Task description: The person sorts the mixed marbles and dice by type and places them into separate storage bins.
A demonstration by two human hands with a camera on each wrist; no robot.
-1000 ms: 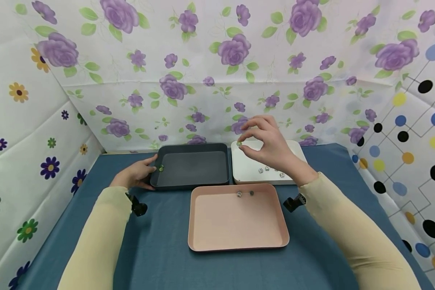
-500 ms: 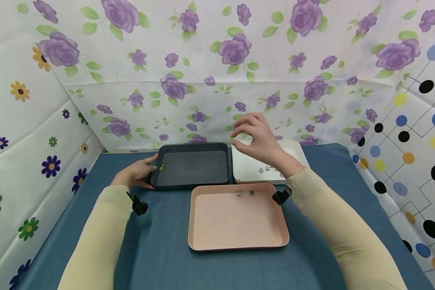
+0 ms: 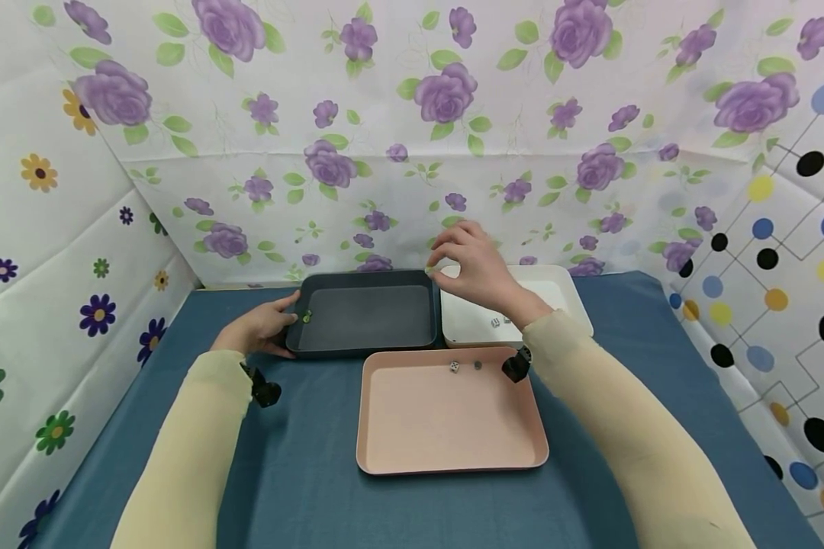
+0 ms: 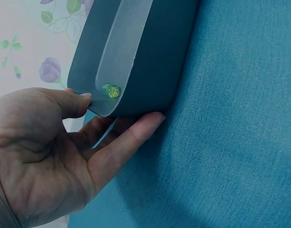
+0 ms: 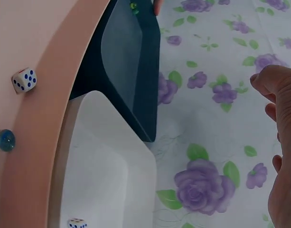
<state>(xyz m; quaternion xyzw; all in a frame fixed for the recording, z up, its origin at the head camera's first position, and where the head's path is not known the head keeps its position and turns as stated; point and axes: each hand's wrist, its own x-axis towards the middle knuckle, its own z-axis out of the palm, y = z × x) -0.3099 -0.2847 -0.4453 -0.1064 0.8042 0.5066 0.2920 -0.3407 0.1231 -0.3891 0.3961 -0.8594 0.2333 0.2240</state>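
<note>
My left hand grips the left end of the dark grey tray. In the left wrist view the thumb lies at the rim and the fingers reach along the outer wall. Close to that end, green glass marbles lie together inside the tray. My right hand pinches a small pale green marble between thumb and forefinger. It is raised above the place where the dark tray meets the white tray. In the right wrist view the hand shows at the right edge, with its marble hidden.
White dice lie in the white tray, partly hidden by my right arm. In front stands a pink tray with a die and a dark bluish marble. A flowered cloth wall rises behind the trays.
My right hand has moved left with the marble, from above the white tray to near the dark tray's right end, and sits slightly lower. The left hand keeps its place.
</note>
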